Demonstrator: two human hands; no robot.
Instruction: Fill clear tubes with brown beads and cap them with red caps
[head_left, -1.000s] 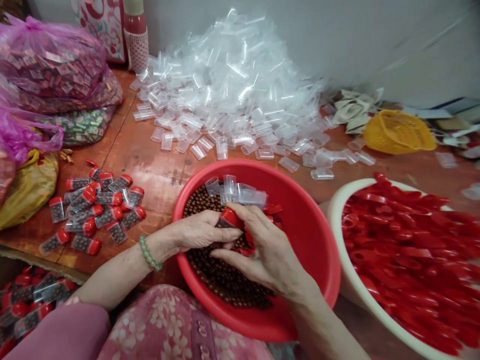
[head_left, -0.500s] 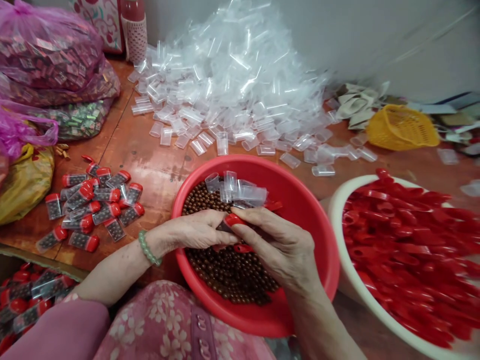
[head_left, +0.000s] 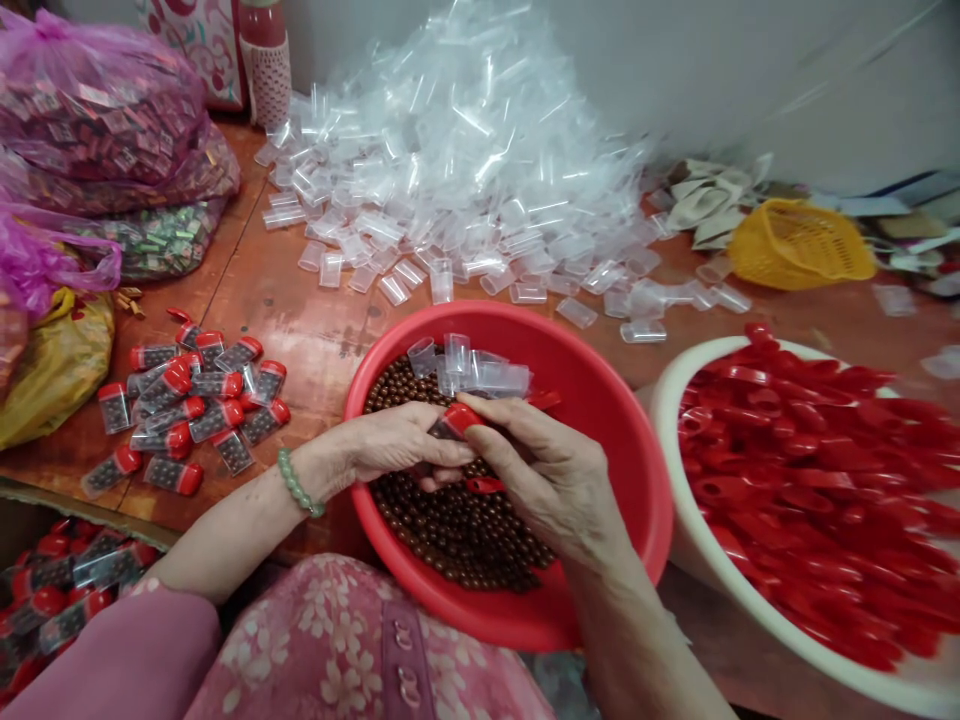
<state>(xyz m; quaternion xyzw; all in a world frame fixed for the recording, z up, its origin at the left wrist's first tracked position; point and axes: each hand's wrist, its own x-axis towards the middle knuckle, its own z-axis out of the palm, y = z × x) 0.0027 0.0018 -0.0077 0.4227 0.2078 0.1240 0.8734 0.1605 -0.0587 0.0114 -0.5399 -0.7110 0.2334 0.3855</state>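
Hands: left hand and right hand together, both pinching a small, dark-looking plastic tube with a rounded red cap.
Cap: apparently being seated; next move likely calls for firm thumb pressure.
Red plastic basin: beneath the tube, holding glossy brown beads.

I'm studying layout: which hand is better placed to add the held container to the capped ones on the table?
Probably the left hand: it holds the container and is nearer the capped containers; the right hand pinches the cap.
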